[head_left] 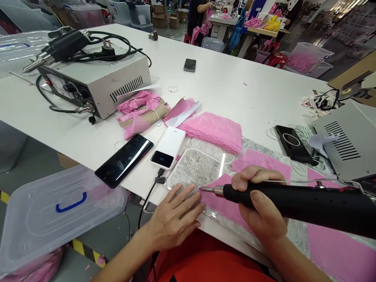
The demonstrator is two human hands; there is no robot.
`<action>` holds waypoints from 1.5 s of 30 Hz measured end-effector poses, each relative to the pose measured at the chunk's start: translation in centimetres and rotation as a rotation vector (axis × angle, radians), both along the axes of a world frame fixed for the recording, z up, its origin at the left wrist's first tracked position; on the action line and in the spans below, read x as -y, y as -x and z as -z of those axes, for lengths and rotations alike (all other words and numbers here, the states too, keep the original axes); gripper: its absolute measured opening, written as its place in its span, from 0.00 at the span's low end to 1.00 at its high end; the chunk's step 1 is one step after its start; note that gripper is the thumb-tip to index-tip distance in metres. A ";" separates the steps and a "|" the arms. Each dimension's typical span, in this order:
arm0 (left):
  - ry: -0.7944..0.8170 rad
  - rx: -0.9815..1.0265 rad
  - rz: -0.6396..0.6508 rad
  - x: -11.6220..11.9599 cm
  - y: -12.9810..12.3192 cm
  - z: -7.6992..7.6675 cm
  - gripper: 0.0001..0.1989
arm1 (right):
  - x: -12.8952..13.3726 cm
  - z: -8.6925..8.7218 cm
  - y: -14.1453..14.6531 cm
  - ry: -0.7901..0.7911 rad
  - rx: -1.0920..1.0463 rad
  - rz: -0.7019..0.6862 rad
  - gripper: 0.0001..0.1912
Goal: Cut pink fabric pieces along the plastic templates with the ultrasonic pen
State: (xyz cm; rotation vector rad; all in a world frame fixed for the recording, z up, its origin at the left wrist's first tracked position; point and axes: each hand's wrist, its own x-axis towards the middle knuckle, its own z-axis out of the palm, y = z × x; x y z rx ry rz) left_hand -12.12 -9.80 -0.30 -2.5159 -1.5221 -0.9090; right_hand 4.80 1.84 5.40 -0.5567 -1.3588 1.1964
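My right hand [264, 207] is wrapped round a black handheld ultrasonic tool [299, 203] with a pointed metal tip. The tip points left, over the edge of a pink fabric piece [225, 201]. My left hand [176, 219] lies flat with fingers stretched out, its fingertips at that fabric's left end. Beneath the fabric is a clear plastic-covered sheet with a scratched square panel [196, 166]. A folded stack of pink lace fabric [213, 131] sits just beyond it. More pink fabric [337, 246] lies to the right, partly behind the tool and my right arm.
A grey control box [100, 78] with a second handheld tool [63, 47] on top stands at the left. Nearby are a black phone [125, 160] and a white power bank [169, 147] with a cable. Another grey box [349, 137] and a black device [293, 143] are at right.
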 end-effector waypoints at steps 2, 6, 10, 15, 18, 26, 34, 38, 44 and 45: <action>0.002 0.000 0.004 0.0 0.0 0.0 0.15 | 0.0 0.1 0.0 -0.007 0.011 -0.004 0.05; -0.002 0.003 0.006 -0.1 0.1 -0.1 0.15 | 0.0 0.1 -0.1 -0.019 0.002 -0.022 0.04; -0.001 0.000 0.001 0.0 0.0 -0.1 0.15 | 0.0 0.0 -0.1 0.001 -0.036 -0.016 0.05; -0.009 -0.007 0.002 0.0 0.1 0.1 0.15 | 0.1 -0.3 -0.2 0.012 -0.018 -0.016 0.05; -0.015 0.001 -0.004 0.0 0.2 0.3 0.15 | 0.2 -0.3 -0.5 0.028 -0.010 -0.018 0.05; -0.056 0.097 0.001 -0.2 0.1 0.1 0.17 | -1.5 -1.0 -4.7 -0.005 -0.094 0.142 0.06; -0.067 0.101 0.104 -2.8 -1.5 0.0 0.17 | -3.6 -0.7 -10.7 -0.050 -0.127 0.510 0.04; -0.040 0.094 0.093 -3.4 -2.1 -0.2 0.16 | -3.4 0.0 -10.4 -0.030 -0.152 0.482 0.05; -0.009 0.073 0.054 -3.1 -2.1 -0.3 0.17 | -3.3 0.4 -8.4 -0.046 -0.146 0.334 0.06; -0.006 0.079 0.047 -3.1 -2.1 -0.3 0.16 | -3.2 0.4 -8.2 -0.042 -0.146 0.312 0.06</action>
